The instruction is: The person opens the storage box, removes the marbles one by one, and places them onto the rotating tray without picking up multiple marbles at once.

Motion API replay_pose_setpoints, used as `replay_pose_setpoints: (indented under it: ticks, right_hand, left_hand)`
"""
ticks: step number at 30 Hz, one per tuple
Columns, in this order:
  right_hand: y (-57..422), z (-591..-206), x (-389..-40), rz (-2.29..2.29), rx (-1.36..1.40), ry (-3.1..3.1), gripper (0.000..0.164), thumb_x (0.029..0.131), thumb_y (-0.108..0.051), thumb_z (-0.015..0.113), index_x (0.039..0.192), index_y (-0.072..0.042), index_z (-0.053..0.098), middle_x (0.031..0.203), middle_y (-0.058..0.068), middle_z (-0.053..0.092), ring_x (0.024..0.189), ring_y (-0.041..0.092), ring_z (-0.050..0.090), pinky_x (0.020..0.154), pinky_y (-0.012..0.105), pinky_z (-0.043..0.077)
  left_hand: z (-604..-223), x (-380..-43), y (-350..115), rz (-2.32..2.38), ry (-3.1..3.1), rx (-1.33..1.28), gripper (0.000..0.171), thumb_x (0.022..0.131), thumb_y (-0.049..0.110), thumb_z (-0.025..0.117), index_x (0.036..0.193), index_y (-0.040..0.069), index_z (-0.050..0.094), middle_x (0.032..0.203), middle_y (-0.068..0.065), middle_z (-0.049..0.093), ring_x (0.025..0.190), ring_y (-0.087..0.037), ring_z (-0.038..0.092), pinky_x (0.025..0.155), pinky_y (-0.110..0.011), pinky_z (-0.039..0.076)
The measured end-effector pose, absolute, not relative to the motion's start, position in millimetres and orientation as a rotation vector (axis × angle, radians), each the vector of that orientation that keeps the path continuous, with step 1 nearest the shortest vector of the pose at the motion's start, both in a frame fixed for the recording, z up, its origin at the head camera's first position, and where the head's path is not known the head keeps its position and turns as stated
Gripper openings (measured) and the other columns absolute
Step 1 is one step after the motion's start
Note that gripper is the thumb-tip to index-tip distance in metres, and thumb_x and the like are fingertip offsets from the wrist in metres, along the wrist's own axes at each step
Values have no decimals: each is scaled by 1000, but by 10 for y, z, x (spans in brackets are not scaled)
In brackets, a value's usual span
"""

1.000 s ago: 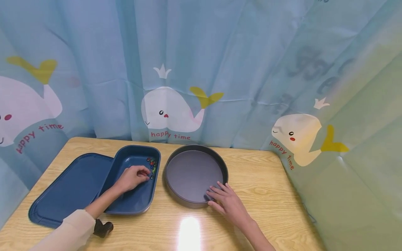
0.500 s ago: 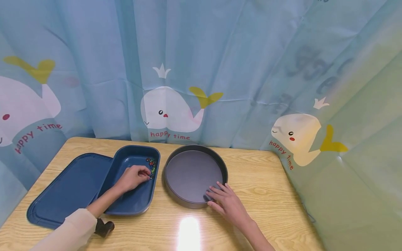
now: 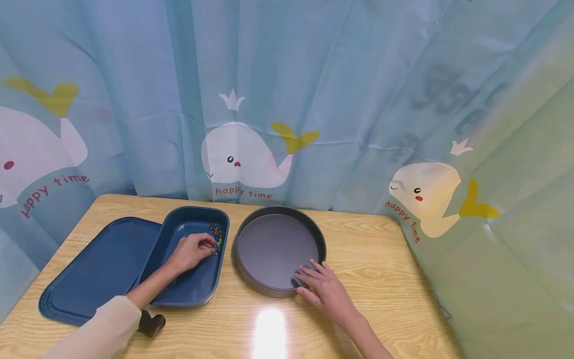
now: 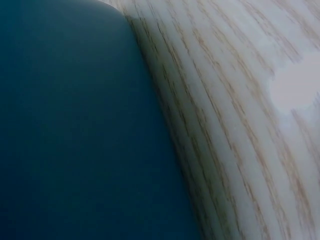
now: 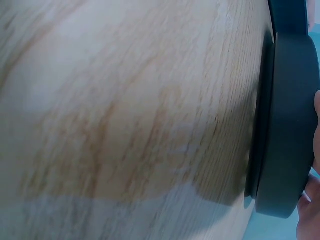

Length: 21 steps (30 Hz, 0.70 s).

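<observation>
My left hand (image 3: 190, 253) reaches into a deep blue rectangular tray (image 3: 211, 294), fingers bent, with the fingertips right at a cluster of small glossy coloured beads (image 3: 218, 238). The beads, red, green, blue and dark, lie along the tray's right side. Whether a bead is between the fingertips I cannot tell. My right hand (image 3: 325, 291) rests with extended fingers over the near right rim of a round dark grey pan (image 3: 275, 252). In the right wrist view the pan's side wall (image 5: 287, 125) stands on the table with fingers at its rim.
A flat blue lid (image 3: 103, 269) lies to the left, partly under the tray. A black object (image 3: 154, 324) sits by the left sleeve. The wooden table (image 3: 372, 269) ends at a blue curtain (image 3: 332, 99) printed with whales. Light glares on the near tabletop.
My left hand has shifted very slightly up and right at the beads. The right hand stays on the pan rim, and the tray and pan keep their places.
</observation>
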State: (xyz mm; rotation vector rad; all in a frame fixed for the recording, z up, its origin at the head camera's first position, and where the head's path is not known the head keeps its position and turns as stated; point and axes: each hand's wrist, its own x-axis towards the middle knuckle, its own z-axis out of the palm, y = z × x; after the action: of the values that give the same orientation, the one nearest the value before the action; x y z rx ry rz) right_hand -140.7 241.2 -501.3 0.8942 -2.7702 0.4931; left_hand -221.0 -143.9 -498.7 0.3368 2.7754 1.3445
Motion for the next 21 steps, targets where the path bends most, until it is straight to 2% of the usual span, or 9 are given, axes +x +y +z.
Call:
replay_pose_setpoints:
  ticks: [21]
  right_hand:
    - [2411, -5012, -1403, 510, 885, -2768, 42, 98, -43, 60, 125, -14, 71, 134, 4, 62, 137, 32, 44, 113, 54, 27]
  left_hand:
    - [-5007, -2212, -1401, 1306, 2746, 439, 3, 86, 2, 73, 89, 2, 73, 79, 1, 70, 72, -13, 65, 68, -32, 52]
